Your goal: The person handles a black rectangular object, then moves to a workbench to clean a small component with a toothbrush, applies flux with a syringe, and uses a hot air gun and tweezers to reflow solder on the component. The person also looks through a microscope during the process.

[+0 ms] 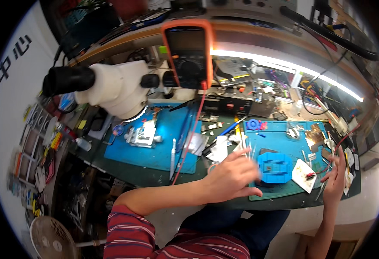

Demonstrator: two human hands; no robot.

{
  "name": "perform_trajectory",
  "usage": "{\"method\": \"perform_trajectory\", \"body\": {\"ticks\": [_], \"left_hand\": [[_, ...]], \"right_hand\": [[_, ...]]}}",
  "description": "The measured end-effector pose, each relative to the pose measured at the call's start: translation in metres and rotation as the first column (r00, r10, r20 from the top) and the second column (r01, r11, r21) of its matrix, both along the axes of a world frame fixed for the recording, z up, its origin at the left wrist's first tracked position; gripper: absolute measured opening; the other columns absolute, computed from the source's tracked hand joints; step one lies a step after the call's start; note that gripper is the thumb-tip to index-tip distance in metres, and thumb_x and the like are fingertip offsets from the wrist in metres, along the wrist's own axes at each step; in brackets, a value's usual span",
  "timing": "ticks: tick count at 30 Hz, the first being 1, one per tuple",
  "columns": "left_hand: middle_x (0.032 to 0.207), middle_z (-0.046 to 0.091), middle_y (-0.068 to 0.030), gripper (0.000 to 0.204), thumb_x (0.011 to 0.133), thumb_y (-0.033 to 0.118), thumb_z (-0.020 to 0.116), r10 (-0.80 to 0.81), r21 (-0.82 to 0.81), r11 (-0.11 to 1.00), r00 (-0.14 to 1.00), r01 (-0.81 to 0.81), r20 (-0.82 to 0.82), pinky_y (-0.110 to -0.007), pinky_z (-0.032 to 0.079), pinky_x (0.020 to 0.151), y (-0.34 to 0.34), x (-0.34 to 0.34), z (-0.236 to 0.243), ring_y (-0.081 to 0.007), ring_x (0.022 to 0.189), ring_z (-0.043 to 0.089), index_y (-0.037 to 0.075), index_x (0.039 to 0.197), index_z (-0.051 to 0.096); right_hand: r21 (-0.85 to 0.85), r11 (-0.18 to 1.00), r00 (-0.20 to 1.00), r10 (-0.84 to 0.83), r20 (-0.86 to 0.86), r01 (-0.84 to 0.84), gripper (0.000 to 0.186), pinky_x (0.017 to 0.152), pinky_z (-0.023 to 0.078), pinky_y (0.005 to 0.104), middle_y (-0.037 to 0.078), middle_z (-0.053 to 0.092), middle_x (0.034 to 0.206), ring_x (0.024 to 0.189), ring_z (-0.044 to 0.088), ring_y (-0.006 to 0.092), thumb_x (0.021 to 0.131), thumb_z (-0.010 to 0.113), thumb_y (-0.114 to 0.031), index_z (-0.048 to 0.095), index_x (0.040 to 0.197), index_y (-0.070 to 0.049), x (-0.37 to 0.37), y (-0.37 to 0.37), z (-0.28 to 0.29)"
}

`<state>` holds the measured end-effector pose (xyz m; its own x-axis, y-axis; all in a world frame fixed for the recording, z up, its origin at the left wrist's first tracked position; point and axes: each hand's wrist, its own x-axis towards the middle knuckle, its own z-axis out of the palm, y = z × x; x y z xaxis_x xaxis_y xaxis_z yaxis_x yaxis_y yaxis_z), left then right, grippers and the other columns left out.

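My left hand [231, 178] hovers over the front of the bench, its thumb stretched away from the fingers. Motion smears the fingertips, but nothing shows in its grip. Just right of it lies a blue octagonal work holder [275, 168] with a small chip-like square on it, set on a dark base. At the right side my right hand [335, 177] is raised with fingers extended and apart, holding nothing I can see. Between the holder and that hand lies a white square pad [304, 175] with brownish stains. A red-and-black clip lead [312, 175] touches the pad's right edge.
A white microscope [116, 88] stands over a blue mat [124, 153] at the left, with an orange-framed multimeter [188, 56] behind. Its red lead [193, 129] hangs across the bench. Tweezers [172, 157], paper scraps and small parts clutter the middle. A fan [51, 237] stands lower left.
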<state>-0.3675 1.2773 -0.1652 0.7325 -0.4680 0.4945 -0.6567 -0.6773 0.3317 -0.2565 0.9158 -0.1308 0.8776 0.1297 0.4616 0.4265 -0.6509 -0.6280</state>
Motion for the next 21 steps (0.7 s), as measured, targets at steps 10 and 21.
{"method": "perform_trajectory", "body": {"ticks": [10,21], "left_hand": [[0.118,0.068,-0.0125,0.036,0.082,-0.006,0.067,0.54,-0.149,0.841,0.827,-0.52,0.157,-0.04,0.055,0.087,0.077,-0.114,-0.003,-0.0322,0.102,0.067,0.006,0.116,0.073],[0.098,0.075,-0.0206,0.022,0.096,0.016,0.067,0.955,-0.168,0.29,0.296,-0.942,-0.013,-0.041,0.056,0.08,0.313,-0.094,-0.004,-0.0355,0.091,0.074,-0.002,0.107,0.073]], "right_hand": [[-0.272,0.955,0.969,0.172,0.177,-0.119,0.024,0.085,0.055,0.0374,0.018,0.07,0.116,0.106,0.069,0.0324,0.1,0.066,-0.012,0.072,0.118,0.002,-0.007,0.014,0.028],[-0.213,0.95,0.965,0.25,0.077,-0.229,0.025,0.068,0.055,0.0275,0.011,0.072,0.097,0.075,0.07,0.0144,0.105,0.063,-0.013,0.071,0.122,0.003,-0.031,0.053,0.034]]}}
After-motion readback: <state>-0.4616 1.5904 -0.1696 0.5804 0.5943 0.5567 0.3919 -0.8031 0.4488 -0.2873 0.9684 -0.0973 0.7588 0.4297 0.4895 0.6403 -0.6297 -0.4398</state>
